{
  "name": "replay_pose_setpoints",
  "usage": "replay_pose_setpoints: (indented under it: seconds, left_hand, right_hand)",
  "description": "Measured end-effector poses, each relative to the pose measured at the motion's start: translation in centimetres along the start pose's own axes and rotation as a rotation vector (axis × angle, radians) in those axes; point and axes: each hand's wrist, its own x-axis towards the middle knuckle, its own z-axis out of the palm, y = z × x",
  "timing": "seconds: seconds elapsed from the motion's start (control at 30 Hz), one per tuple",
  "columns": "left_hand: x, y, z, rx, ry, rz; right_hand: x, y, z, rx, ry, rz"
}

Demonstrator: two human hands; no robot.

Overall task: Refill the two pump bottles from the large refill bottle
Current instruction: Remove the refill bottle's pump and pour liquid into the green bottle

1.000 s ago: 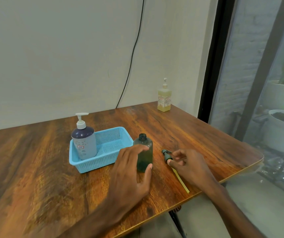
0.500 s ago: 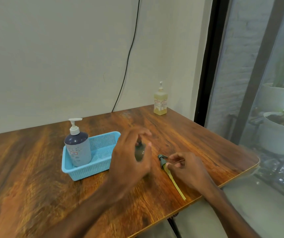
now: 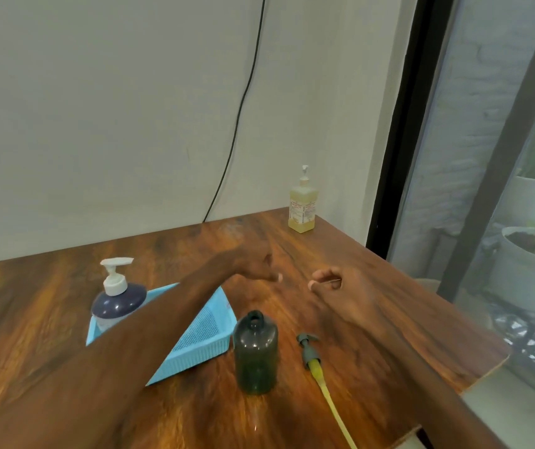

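Note:
A dark green bottle [image 3: 255, 353] stands uncapped on the wooden table [image 3: 373, 286]. Its green pump head with a yellow tube [image 3: 316, 364] lies on the table just right of it. A dark blue pump bottle [image 3: 118, 301] with a white pump stands in a light blue basket [image 3: 201, 338]. A square yellow pump bottle [image 3: 302, 205] stands at the far corner by the wall. My left hand [image 3: 256, 267] and my right hand [image 3: 332, 281] are stretched out over the table beyond the green bottle, fingers loosely curled, holding nothing.
The table's right edge runs beside a glass door with a black frame [image 3: 392, 157]. White plant pots [image 3: 525, 273] stand outside. A black cable [image 3: 243, 102] hangs down the wall behind the table.
My left hand has let go of the green bottle and my right hand has left the pump head. Both hands have moved forward, away from me, over the table.

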Motion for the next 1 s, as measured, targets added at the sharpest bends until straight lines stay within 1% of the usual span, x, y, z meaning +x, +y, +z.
replay_pose_setpoints:
  seconds: [0.1, 0.2, 0.27, 0.33, 0.47, 0.57, 0.7, 0.77, 0.83, 1.0]
  left_hand:
    - [3.5, -1.1, 1.5, 0.104, -0.125, -0.029]
    - [6.3, -2.2, 2.2, 0.183, -0.192, -0.04]
    - [7.5, -2.7, 2.2, 0.182, -0.221, -0.032]
    - [8.5, -3.4, 2.3, 0.136, -0.228, -0.032]
    - [10.1, -4.2, 2.1, 0.118, -0.24, -0.025]
    - [10.9, -4.0, 2.1, 0.141, -0.256, -0.011]
    - [11.7, -4.1, 2.1, 0.148, -0.253, -0.024]
    - [11.9, -4.3, 2.2, 0.132, -0.261, -0.027]
    - [12.0, -4.5, 2.3, 0.12, -0.265, -0.019]
    - [12.4, -4.6, 2.3, 0.12, -0.291, -0.034]
  right_hand:
    - [4.2, 0.4, 0.4, 0.023, -0.048, 0.039]
    - [8.2, 0.8, 1.0, 0.018, -0.047, 0.037]
    - [10.6, 0.8, 1.7, 0.006, -0.034, 0.036]
    - [13.1, 1.1, 2.4, 0.012, -0.001, 0.042]
    - [18.7, 2.0, 4.6, 0.109, 0.098, 0.072]
    - [22.5, 2.3, 5.9, 0.1, 0.209, 0.087]
    - [26.5, 1.7, 6.1, 0.113, 0.308, 0.099]
    - [28.3, 1.9, 6.0, 0.118, 0.322, 0.108]
    - [29.5, 2.1, 6.1, 0.137, 0.298, 0.126]
    - [31.3, 3.0, 6.1, 0.162, 0.291, 0.105]
